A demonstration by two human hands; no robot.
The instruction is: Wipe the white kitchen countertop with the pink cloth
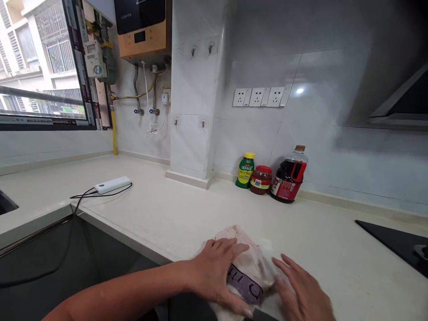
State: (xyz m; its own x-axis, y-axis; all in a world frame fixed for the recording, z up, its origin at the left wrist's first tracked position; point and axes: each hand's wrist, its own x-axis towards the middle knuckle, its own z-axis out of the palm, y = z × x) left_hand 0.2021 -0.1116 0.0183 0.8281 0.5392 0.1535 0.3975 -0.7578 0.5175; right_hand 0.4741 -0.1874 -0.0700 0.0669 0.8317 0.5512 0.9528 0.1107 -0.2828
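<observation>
A pale pink cloth (pixel 252 261) with a purple band and dark lettering lies bunched on the white countertop near its front edge. My left hand (pixel 217 267) rests on the cloth's left side, fingers spread and thumb stretched along its lower part. Just right of the cloth is my right hand (pixel 299 287), its fingers apart and slightly blurred. Whether its fingertips touch the cloth's edge I cannot tell.
Against the wall stand a green bottle (pixel 245 171), a red-lidded jar (pixel 261 180) and a large dark sauce bottle (pixel 290 176). A white power bank (pixel 113 184) with a black cable lies left. A black cooktop (pixel 394 243) sits right, below a range hood (pixel 404 104).
</observation>
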